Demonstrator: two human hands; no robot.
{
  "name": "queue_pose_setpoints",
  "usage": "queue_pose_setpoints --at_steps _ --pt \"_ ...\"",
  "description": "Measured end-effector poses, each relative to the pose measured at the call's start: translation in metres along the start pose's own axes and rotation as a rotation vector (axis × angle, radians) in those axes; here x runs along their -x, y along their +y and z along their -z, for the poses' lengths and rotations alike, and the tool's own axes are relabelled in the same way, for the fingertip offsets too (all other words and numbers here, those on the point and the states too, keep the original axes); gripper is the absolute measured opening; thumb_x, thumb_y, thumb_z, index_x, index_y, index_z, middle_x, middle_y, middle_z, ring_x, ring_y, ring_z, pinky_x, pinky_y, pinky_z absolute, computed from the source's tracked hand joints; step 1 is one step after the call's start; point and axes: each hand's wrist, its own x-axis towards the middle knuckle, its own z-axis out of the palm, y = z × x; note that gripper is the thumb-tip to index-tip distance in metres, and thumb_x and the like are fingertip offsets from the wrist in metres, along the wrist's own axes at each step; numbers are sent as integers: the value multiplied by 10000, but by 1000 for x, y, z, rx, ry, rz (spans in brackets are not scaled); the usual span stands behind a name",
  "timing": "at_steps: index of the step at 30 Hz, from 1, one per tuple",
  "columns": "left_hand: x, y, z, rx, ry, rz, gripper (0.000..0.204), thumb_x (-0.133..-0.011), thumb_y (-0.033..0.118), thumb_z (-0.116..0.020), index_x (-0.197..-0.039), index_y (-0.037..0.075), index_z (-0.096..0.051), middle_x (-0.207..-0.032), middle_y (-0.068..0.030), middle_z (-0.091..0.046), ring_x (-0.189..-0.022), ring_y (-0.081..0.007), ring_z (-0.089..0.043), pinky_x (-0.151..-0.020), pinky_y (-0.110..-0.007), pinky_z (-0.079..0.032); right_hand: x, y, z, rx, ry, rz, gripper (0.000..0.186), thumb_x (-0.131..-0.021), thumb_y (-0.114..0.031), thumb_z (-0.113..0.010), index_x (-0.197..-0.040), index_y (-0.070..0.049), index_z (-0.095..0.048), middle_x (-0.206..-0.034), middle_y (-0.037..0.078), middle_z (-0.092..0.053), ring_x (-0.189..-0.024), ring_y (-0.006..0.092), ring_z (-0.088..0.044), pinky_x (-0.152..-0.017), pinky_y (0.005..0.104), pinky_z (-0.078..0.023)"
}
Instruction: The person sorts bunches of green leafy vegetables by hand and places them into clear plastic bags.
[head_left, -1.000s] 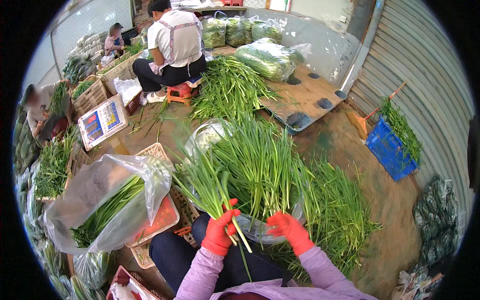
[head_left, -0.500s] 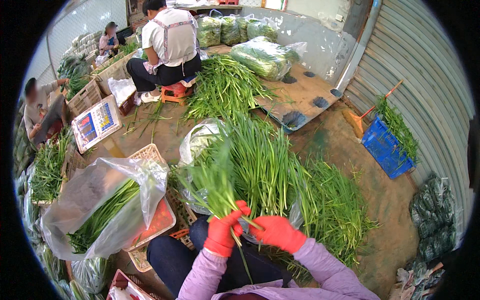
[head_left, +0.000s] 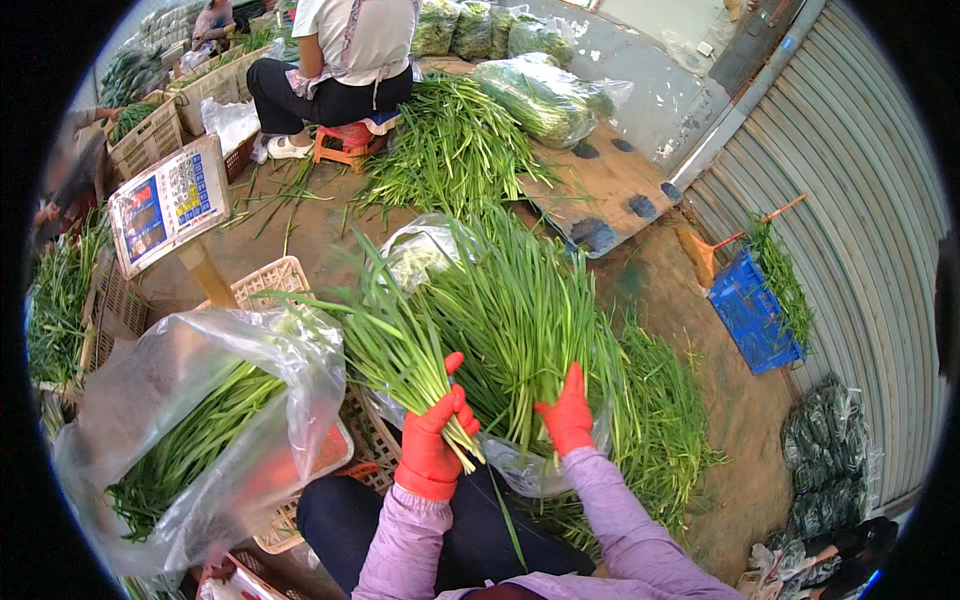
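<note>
Green stalks (head_left: 405,350) are gripped by the left hand (head_left: 430,445) beside the heap (head_left: 515,320), at whose stems the right hand (head_left: 569,415) is half-spread (hold unclear).

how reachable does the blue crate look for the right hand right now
Probably not from here: the blue crate stands off by the corrugated wall, with loose greens and brown floor between it and the right hand.

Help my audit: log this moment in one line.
left hand: holds bunch | right hand: at pile | bag: greens inside
</note>
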Motion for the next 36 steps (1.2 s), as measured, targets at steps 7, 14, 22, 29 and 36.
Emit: queue_pose_setpoints --at_steps 7,14,22,29,36 --pt "11 11 15 -59 8 63 479 -882 187 -571 -1313 55 -410 -586 59 -399 -414 -37 -297 -411 -204 -285 7 -12 71 -932 276 -136 560 -833 -205 -631 -1314 -30 -403 -1045 179 -629 -767 250 -655 -573 323 -507" --pt "20 5 11 -141 -21 151 362 -926 272 -517 -1208 44 -516 -517 67 -316 -383 -29 -262 -390 -212 -259 27 26 66 -1083 -257 -600 397 -894 -258 -550 -1212 -28 -485 -742 96 -635 -550 184 -583 -497 282 -455" --pt "12 2 25 -240 24 158 323 -903 211 -536 -1201 88 -539 -557 72 -349 -415 -32 -282 -409 -208 -271 33 55 77 -825 133 -374 399 -813 -166 -634 -1157 -6 -512 -942 94 -597 -759 157 -572 -707 288 -465" --pt "16 -4 32 -359 -25 182 344 -911 206 -522 -1226 67 -513 -567 64 -387 -412 -32 -305 -415 -208 -299 37 34 26 12 303 49 769 -726 -302 -720 -1340 -12 -360 -1203 219 -522 -921 246 -607 -828 347 -478" --pt "25 2 39 -158 -72 215 380 -911 198 -519 -1261 56 -473 -593 56 -398 -430 -41 -313 -440 -218 -310 24 55 101 -1308 -157 -325 744 -762 112 -553 -1415 -86 -257 -1253 176 -496 -863 237 -631 -514 287 -534"
